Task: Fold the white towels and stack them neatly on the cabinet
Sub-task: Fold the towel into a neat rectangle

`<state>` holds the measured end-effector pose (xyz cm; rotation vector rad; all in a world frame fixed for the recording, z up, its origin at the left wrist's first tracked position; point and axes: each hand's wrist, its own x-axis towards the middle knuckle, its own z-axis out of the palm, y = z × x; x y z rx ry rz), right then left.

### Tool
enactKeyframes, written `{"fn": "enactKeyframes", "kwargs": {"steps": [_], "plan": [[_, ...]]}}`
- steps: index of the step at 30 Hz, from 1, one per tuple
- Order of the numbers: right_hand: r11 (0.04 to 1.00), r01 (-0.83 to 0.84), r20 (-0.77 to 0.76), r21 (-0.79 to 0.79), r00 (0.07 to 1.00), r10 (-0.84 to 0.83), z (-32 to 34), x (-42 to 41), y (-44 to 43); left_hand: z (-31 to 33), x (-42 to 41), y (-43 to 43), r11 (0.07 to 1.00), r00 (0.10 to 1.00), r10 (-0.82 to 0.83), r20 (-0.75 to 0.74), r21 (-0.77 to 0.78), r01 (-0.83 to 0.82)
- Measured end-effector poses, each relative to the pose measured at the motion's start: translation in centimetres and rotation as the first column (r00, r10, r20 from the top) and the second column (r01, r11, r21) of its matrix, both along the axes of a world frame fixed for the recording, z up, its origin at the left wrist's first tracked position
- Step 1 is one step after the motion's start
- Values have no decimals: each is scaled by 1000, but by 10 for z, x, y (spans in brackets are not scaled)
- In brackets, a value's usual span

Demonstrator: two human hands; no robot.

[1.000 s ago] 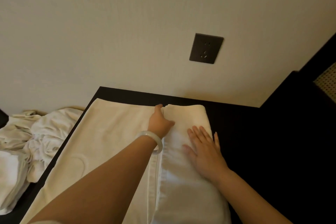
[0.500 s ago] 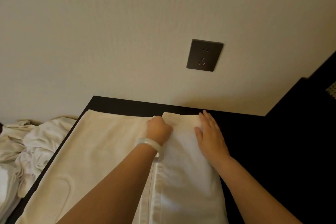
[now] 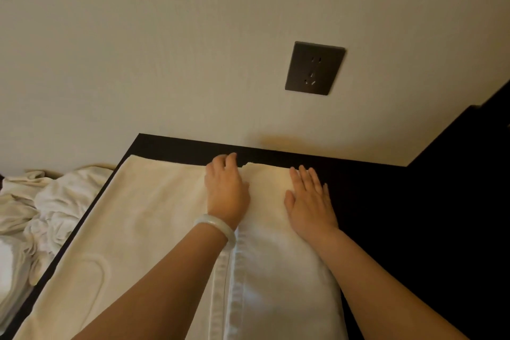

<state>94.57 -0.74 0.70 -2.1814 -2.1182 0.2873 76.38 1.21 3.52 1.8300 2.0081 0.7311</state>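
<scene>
As the fold gets smoothed, we see the left hand [image 3: 226,193] has slid up from the middle of the seam to the far edge of the towel [image 3: 154,223]; half a second ago it sat bunched lower down. Its knuckles now crest right at the far hem, fingers bent over the edge. The right hand [image 3: 310,201] has barely travelled, but it has flattened out. The fingers lie straight and a little spread on the folded strip, palm down, nothing in its grip. The towel lies on the dark cabinet [image 3: 386,201], its left part a single flat layer, its right part doubled over, and the left hand rests along the seam between them.

Now for what we can't make out. The left fingertips are tucked behind the knuckles, so we cannot tell whether that grip pinches the hem or merely presses it. Both forearms cover stretches of the seam and the fold, and the towel's near end is cut off at the bottom. The pile [image 3: 47,210] of crumpled white cloth beside the cabinet on the left is cut by the frame edge. The cabinet's right side is one dark mass.
</scene>
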Motion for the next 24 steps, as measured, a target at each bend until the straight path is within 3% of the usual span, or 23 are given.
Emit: {"fn": "enactKeyframes", "kwargs": {"steps": [3, 6, 9, 16, 19, 24], "plan": [[1000, 8, 3, -31, 1000, -8, 3, -2, -1, -2, 28, -36, 963, 949, -239, -207, 75, 259], [1000, 13, 4, -26, 1000, -13, 9, -4, -2, -21, 38, -78, 915, 867, -402, -294, -99, 390], [998, -34, 5, 55, 999, 34, 2, -4, -21, -33, 27, -83, 905, 846, -424, -322, -124, 407], [997, -10, 62, -72, 998, 15, 23, -11, -37, -21, 23, -83, 882, 829, -470, -304, -186, 432], [997, 35, 71, 65, 997, -40, 25, -5, -86, -12, 15, -105, 895, 870, -438, -227, -198, 399], [997, 80, 39, -17, 996, -80, -9, -16, -165, -10, 0, -165, 905, 899, -399, -182, -238, 354]]}}
